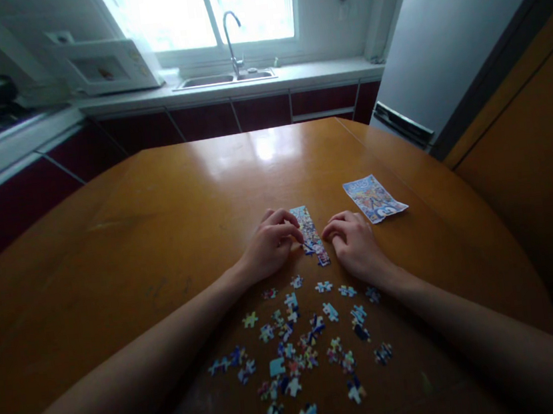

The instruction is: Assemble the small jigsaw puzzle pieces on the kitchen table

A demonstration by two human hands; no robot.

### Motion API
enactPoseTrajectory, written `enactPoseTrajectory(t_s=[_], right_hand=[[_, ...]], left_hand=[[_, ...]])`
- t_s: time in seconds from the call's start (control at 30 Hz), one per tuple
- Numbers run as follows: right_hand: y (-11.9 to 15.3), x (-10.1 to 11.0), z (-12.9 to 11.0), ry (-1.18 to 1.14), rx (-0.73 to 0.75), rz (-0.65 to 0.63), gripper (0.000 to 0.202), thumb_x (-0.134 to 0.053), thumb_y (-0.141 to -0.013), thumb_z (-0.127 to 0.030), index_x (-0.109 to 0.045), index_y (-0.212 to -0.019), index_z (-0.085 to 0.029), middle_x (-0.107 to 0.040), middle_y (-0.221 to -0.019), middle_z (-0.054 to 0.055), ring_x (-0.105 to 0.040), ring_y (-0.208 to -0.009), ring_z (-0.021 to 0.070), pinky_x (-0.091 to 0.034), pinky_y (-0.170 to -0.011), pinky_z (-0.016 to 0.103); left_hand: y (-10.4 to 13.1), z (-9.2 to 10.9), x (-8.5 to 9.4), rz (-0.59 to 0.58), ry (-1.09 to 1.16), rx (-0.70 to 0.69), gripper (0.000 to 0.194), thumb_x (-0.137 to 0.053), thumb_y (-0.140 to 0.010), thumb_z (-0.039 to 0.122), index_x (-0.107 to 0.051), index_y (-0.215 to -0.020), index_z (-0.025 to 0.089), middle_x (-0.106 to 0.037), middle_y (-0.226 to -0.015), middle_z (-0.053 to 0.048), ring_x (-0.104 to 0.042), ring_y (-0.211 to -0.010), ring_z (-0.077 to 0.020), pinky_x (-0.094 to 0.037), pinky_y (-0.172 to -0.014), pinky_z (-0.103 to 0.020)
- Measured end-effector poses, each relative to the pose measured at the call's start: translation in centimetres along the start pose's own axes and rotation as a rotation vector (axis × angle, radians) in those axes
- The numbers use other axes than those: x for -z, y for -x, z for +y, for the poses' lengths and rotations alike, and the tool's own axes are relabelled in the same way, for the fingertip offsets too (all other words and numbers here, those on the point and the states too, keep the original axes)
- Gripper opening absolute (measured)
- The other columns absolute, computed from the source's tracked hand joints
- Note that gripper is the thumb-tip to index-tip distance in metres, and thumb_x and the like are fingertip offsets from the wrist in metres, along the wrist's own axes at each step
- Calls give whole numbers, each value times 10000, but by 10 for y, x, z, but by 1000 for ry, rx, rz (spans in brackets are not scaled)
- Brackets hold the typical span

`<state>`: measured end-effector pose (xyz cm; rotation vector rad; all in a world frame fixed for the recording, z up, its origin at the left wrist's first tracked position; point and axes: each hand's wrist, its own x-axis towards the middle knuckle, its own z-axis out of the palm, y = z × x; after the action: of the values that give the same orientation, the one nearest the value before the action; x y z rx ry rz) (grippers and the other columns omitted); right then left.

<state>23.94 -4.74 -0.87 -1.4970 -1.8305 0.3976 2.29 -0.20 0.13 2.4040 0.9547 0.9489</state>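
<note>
Centrally, puzzle strip (pixel 308 227), right of left hand (pixel 271 242)

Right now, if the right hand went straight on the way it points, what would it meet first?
The right hand would likely meet the joined puzzle strip just to its left; whether they already touch is unclear.

Both hands (pixel 270 245) (pixel 356 245) near each other, fingers (pixel 282 218) curled
</note>
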Motion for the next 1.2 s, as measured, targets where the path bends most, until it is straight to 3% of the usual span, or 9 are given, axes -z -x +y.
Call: enactPoseTrajectory(t_s=[1.2], right_hand=[[0,1,-1,24,-12,-24,227,-532,-826,-114,-716,-771,-235,-642,-994,72,-538,-1000,259,-399,-906,439]], left_hand=[[0,0,0,7,0,-4,384,-468,-733,-42,-739,-748,230,-628,-936,-35,-498,-961,-202,-436,-872,-365]])
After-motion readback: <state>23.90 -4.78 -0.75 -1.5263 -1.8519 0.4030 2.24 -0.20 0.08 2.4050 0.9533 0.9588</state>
